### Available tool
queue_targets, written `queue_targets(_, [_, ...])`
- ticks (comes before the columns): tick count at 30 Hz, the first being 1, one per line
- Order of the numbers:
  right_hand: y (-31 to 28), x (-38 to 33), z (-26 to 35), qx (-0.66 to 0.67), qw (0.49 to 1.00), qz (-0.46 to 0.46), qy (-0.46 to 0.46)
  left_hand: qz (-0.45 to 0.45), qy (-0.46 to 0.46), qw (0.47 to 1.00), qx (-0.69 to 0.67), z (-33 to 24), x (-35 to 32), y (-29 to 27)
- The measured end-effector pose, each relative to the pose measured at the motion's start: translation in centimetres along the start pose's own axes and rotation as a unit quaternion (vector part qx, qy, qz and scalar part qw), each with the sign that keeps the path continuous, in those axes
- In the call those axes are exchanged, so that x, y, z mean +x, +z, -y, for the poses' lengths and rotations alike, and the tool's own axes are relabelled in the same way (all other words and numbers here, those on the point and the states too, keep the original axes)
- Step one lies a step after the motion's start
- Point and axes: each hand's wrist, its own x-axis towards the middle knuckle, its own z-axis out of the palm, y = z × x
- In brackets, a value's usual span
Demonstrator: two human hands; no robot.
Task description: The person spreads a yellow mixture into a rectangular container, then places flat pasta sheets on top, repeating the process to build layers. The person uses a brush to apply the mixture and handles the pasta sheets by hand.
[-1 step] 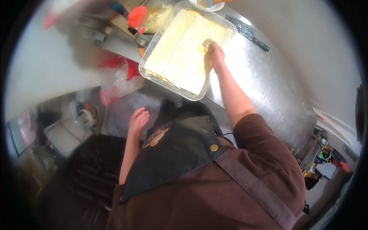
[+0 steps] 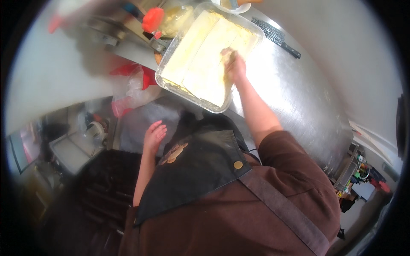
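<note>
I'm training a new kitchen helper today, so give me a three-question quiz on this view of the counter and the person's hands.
1. True or false: the right hand rests on the pale yellow sheets inside the clear rectangular tray.
2. Where is the left hand? A) gripping the tray B) open and empty, below the counter edge C) holding the black utensil
3. Fill in: the tray sits on a ___ counter.

Key: 1 true; 2 B; 3 steel

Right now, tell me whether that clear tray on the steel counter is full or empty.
Full: pale yellow sheets cover the clear tray nearly wall to wall, under the right hand.
</note>
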Motion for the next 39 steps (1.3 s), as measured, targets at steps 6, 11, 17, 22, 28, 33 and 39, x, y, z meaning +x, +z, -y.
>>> queue_targets(6, [2.6, -6.0, -4.2, -0.046, 0.96, 0.163, 0.223, 0.016, -0.01, 1.0, 0.013, 0.3, -0.2, 0.9])
queue_targets(11, [2.7, -6.9, -2.6, -0.191, 0.891, 0.292, 0.292, -0.002, -0.004, 1.0, -0.004, 0.0, 0.1, 1.2])
queue_targets(17, [6.1, 2.8, -2.8, -0.124, 0.938, 0.198, 0.257, -0.018, 0.002, 1.0, -0.005, 0.5, 0.4, 0.1])
queue_targets(22, [4.1, 12.2, 6.2, -0.017, 0.989, 0.087, 0.115, -0.05, -0.018, 0.999, -0.005, 0.9, 0.3, 0.0])
queue_targets(28, [0.6, 6.2, 8.0, -0.084, 0.992, -0.069, 0.065, -0.018, -0.036, 0.999, 0.009, -0.2, 0.2, 0.7])
queue_targets(33, [-1.9, -5.5, -0.9, -0.234, 0.963, -0.044, 0.125, 0.012, -0.016, 1.0, 0.017, -1.8, 1.4, 1.1])
queue_targets(39, [2.5, -11.3, -4.4, -0.303, 0.944, -0.019, 0.128, 0.064, 0.015, 0.997, 0.033, -2.7, 2.4, -0.4])
